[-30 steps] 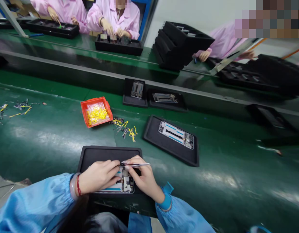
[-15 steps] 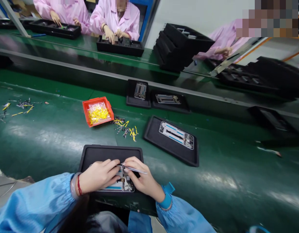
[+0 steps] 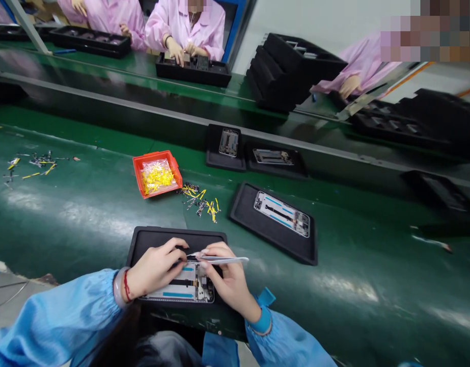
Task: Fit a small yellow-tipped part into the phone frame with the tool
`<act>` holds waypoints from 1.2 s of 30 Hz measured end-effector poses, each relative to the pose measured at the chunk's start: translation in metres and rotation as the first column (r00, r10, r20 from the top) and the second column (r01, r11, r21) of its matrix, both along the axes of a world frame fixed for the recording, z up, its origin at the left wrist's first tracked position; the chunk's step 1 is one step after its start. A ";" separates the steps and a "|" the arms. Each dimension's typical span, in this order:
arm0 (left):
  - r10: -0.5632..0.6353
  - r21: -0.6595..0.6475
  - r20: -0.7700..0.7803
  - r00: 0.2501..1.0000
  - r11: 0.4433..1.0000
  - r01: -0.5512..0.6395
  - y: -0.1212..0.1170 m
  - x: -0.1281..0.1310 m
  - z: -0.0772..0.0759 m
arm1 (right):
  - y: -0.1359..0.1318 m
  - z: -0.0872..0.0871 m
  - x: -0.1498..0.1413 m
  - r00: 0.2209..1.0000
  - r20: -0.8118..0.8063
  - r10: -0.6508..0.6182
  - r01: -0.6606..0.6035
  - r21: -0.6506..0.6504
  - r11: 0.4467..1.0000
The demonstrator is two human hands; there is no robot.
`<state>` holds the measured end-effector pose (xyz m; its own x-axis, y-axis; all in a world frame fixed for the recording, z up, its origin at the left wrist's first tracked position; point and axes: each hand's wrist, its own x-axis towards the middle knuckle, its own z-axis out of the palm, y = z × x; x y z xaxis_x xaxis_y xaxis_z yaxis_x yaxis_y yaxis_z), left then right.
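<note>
A black foam tray (image 3: 150,239) lies at the near edge of the green belt with an opened phone frame (image 3: 185,288) in it. My left hand (image 3: 154,270) rests on the frame, fingertips pressing near its top edge. Beside it, my right hand (image 3: 227,280) grips silver tweezers (image 3: 223,260), their tips pointing left toward my left fingers above the frame. Both sleeves are blue, and a red cord sits on my left wrist.
A second tray with a phone frame (image 3: 282,214) lies to the right. An orange bin (image 3: 157,174) of yellow parts and loose yellow pieces (image 3: 202,201) sit ahead. Further trays (image 3: 227,145) and stacked black trays (image 3: 288,71) stand beyond; people in pink coats work across the line.
My left hand has slid up and left, uncovering more of the phone frame. The tweezers have tilted back to nearly level. The view has shifted slightly.
</note>
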<state>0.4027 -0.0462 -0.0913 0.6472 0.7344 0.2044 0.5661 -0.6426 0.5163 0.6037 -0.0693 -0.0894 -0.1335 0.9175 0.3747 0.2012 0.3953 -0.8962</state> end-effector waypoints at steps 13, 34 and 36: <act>-0.015 0.171 -0.105 0.994 0.985 0.033 -0.003 0.002 0.002 | 0.003 0.000 -0.001 0.990 0.109 0.093 -0.091 -0.022 0.996; -0.110 0.294 -0.293 0.950 0.935 0.199 -0.008 -0.005 0.003 | 0.000 0.004 -0.005 0.992 0.125 0.033 -0.040 0.052 0.998; -0.118 0.268 -0.310 0.943 0.941 0.206 -0.007 -0.006 0.004 | -0.001 0.004 -0.006 0.990 0.132 0.040 -0.047 0.056 0.997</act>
<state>0.3970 -0.0532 -0.0878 0.8150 0.5499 0.1828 0.5359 -0.8352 0.1234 0.5980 -0.0707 -0.0851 -0.2242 0.8866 0.4045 0.2964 0.4574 -0.8384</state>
